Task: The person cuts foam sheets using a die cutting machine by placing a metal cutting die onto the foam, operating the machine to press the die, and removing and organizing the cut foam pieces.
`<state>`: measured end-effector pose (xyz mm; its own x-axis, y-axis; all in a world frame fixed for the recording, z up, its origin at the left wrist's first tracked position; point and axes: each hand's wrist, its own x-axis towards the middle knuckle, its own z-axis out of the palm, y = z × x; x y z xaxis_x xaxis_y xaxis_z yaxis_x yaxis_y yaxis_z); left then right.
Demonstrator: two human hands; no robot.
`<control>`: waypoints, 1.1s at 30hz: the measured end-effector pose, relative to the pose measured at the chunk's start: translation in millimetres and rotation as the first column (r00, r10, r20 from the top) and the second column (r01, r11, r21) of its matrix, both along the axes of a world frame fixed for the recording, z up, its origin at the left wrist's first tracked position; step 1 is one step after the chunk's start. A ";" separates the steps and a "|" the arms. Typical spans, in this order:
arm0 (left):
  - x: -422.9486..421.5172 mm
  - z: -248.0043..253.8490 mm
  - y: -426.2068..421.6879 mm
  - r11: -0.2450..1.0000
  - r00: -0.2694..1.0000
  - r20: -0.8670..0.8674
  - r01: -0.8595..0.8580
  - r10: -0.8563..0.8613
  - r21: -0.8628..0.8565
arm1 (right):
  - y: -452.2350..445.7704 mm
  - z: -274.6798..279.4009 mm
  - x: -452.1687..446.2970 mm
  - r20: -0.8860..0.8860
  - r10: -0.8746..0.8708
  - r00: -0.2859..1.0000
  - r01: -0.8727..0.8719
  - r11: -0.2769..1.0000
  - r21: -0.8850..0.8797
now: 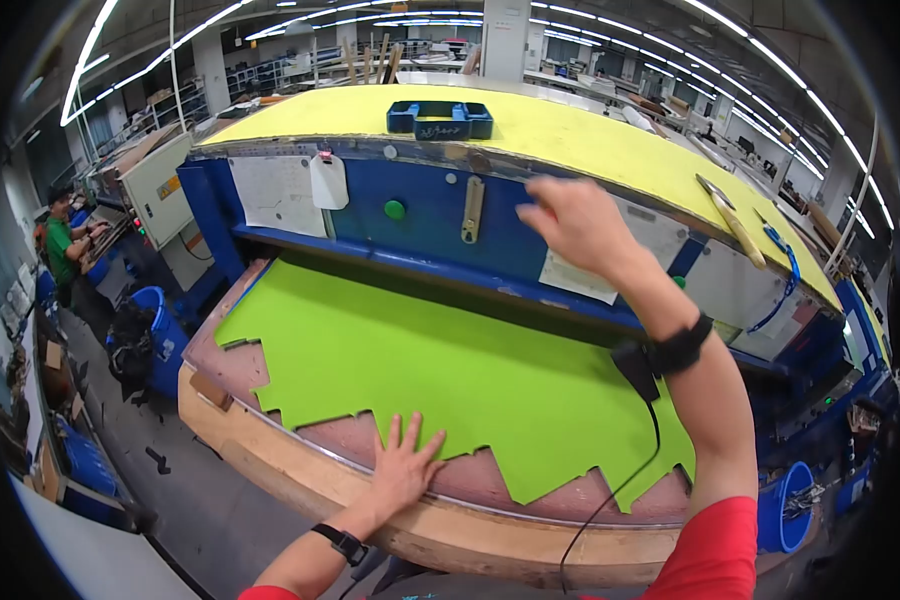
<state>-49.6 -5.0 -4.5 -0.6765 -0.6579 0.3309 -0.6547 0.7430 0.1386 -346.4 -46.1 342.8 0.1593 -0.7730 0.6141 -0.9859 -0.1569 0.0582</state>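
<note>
My left hand [406, 468] lies flat with fingers spread, across the near zigzag edge of a bright green sheet [420, 350] and the worn pinkish board [340, 438] beneath it. The sheet's near edge has angular notches cut out of it. Raised in front of the blue machine beam [425, 205], my right hand [577, 222] has its fingers partly bent and a little blurred. Nothing shows between its thumb and finger. Nearest to it are the beam's upper edge and a paper sheet [577, 278]. A blue frame-shaped cutting die [440, 128] rests on the yellow top [330, 115].
A wooden-handled tool [732, 222] and a blue looped item [782, 275] lie at the top's right. A black cable [620, 478] crosses the sheet from my right wrist. Blue bins [165, 340] stand at both sides. Another person [65, 245] is at far left.
</note>
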 end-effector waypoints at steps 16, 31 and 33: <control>28.2 5.6 -26.7 0.907 0.946 0.034 0.297 -0.321 0.297 | -255.3 71.9 63.8 -0.131 -0.201 0.971 0.233 0.920 0.315; 153.2 -8.1 23.9 0.999 0.843 -0.536 -0.049 0.045 0.008 | -269.2 22.2 38.9 0.172 0.073 0.982 -0.036 0.977 -0.211; 202.1 -2.2 68.3 0.935 0.782 -0.526 -0.344 0.335 0.085 | -275.9 28.4 26.9 0.150 0.068 0.986 -0.045 0.988 -0.148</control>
